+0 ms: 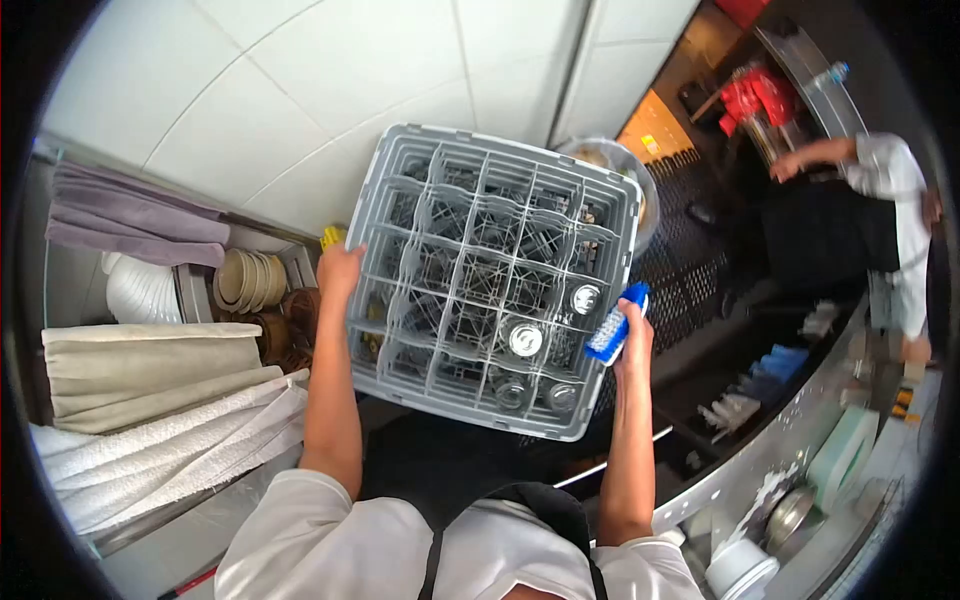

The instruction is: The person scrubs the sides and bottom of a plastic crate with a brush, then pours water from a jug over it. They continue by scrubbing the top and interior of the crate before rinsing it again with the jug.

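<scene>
A grey dishwasher glass rack [500,150] with square compartments is held up in front of me, tilted. Several upturned glasses [525,339] sit in its lower right compartments. My left hand [339,272] is closed on the rack's left wall, with a small yellow thing [333,236] showing just beyond the fingers; I cannot make out its kind. At the rack's right wall, my right hand [636,335] is closed around a blue scrub brush [625,308] with white bristles. Whether those fingers also grip the rack is hidden.
Left are shelves with folded towels [150,375], white bowls [143,288] and stacked beige bowls [248,280]. A lined bin [645,180] stands behind the rack. On the right, a co-worker [840,230] is beside a metal counter [690,495] bearing a metal pot [795,518].
</scene>
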Available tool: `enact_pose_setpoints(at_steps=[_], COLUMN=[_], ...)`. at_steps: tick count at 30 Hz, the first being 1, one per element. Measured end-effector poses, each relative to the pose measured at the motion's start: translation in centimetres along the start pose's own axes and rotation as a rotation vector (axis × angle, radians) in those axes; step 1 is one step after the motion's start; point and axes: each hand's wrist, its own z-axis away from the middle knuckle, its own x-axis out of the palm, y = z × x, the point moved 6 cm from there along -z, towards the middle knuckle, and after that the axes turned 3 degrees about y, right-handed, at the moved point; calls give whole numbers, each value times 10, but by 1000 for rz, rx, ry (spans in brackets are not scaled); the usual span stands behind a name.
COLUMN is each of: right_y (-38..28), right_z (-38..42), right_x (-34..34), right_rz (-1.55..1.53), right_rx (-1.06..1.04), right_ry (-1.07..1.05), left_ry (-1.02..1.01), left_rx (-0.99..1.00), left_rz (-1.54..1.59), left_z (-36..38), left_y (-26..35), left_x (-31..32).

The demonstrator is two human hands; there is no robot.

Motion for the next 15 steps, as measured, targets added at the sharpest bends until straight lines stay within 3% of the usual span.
enact_pose_setpoints(at_steps=[4, 9, 15], right_y=[66, 141, 233], right_z=[34, 100, 127], right_x=[-50, -26, 30], right_rz=[-156, -240, -392], right_rx=[66, 75, 139], right_ry=[121, 143, 162], left_ry=[-115, -256, -350], left_rx=[294, 475, 559], left_rz=[-136, -87, -335], left_z=[-61, -160, -234], left_y=[28, 34, 49], left_x=[64, 123, 159])
